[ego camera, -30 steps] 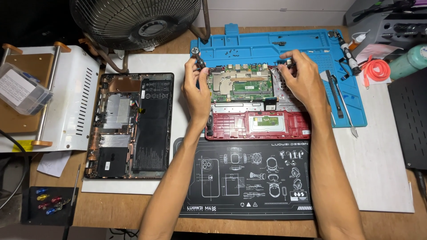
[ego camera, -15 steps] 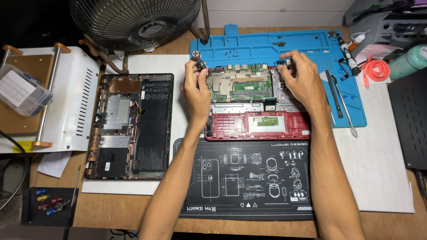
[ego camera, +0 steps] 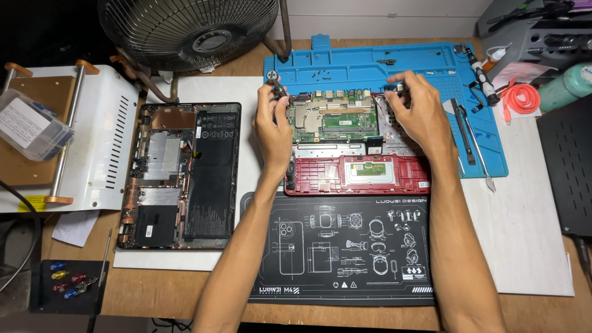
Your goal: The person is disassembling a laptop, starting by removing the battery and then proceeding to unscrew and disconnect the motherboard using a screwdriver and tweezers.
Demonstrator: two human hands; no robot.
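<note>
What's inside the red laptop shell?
Inside the red laptop shell, a green circuit board and a silver touchpad plate show. Both hands cover its back corners.

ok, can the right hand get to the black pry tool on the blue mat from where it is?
Probably yes. The right hand sits at the red laptop base, and the black pry tool lies just beside it on the blue mat, nothing between.

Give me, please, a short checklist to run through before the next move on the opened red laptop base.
1. Left hand at the board's upper left corner, on a dark hinge part: ok.
2. Right hand at the upper right corner: ok.
3. Green motherboard seated in the red laptop base: cannot tell.
4. Loose screws gathered on the blue repair mat: not ok, scattered.
5. Metal pry tools off the base: ok.
6. Second laptop chassis away from both hands: ok.
</note>
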